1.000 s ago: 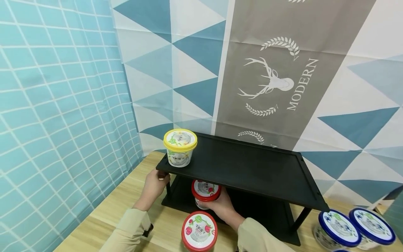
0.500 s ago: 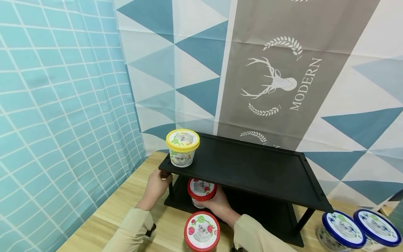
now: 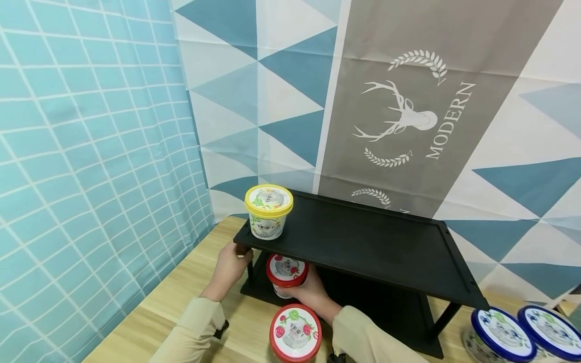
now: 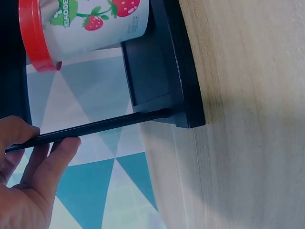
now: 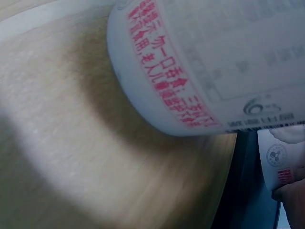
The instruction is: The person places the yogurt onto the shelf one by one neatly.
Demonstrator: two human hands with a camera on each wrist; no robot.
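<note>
A red-lidded tub with strawberry print (image 3: 287,267) stands upright in the left end of the black two-tier rack (image 3: 363,242), under the top tier. My right hand (image 3: 310,291) grips its right side. In the left wrist view the tub's base (image 4: 100,28) is right at the lower tier. My left hand (image 3: 230,267) pinches the rack's front left post (image 4: 105,125) between thumb and fingers, just below the top tier. A second red-lidded tub (image 3: 295,333) is on the table in front of the rack, between my forearms; it fills much of the right wrist view.
On the top tier's left end stands a yellow-lidded tub (image 3: 269,212). Two blue-lidded tubs, one nearer (image 3: 504,333) and one farther right (image 3: 551,330), are beside the rack's right end. Patterned cloth (image 3: 290,111) hangs behind, and blue grid cloth (image 3: 100,151) on the left.
My right hand has shifted the gripped tub left along the lower tier, closer to the left post. The left hand keeps its place on the post. The head view has turned slightly left.
</note>
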